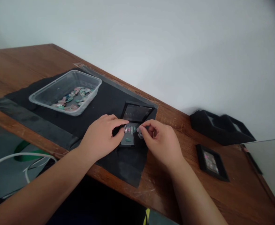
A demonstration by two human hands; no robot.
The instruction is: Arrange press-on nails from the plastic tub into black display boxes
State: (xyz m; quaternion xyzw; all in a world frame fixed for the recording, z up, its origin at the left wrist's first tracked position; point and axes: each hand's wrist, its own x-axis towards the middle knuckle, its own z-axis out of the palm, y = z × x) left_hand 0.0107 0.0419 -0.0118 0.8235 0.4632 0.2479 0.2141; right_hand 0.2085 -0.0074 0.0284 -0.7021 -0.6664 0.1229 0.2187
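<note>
A small black display box (135,113) lies open on a black cloth (104,103), its clear lid tilted up at the back. Several small pink, white and green pieces (129,134) lie inside its tray. My left hand (101,136) rests at the box's left edge, fingers curled, fingertips touching the pieces. My right hand (162,142) sits at the box's right edge and pinches a small pale piece (140,135) between thumb and forefinger.
A clear plastic tub (66,92) holding several more coloured pieces stands on the cloth at the back left. On the brown wooden table (222,193), a closed black box (211,162) lies to the right, with stacked empty black boxes (222,126) behind it. White cables hang lower left.
</note>
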